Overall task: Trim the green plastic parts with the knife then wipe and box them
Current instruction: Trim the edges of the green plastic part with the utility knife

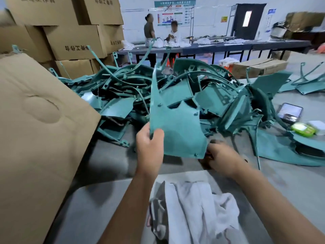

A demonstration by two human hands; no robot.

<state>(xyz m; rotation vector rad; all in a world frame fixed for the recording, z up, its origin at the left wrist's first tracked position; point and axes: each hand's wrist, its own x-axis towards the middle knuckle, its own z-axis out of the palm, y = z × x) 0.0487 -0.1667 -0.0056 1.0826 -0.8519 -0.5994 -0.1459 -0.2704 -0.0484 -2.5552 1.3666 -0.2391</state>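
I hold a flat green plastic part upright over the grey table. My left hand grips its lower left edge, thumb in front. My right hand sits at the part's lower right corner with fingers curled round something dark and reddish, likely the knife handle; the blade is hidden behind the part. A big pile of green plastic parts covers the table beyond. A white cloth lies crumpled near the table's front edge.
A large open cardboard box stands at my left. Stacked cartons rise behind it. A phone and a green packet lie at the right. Two people stand at a far table.
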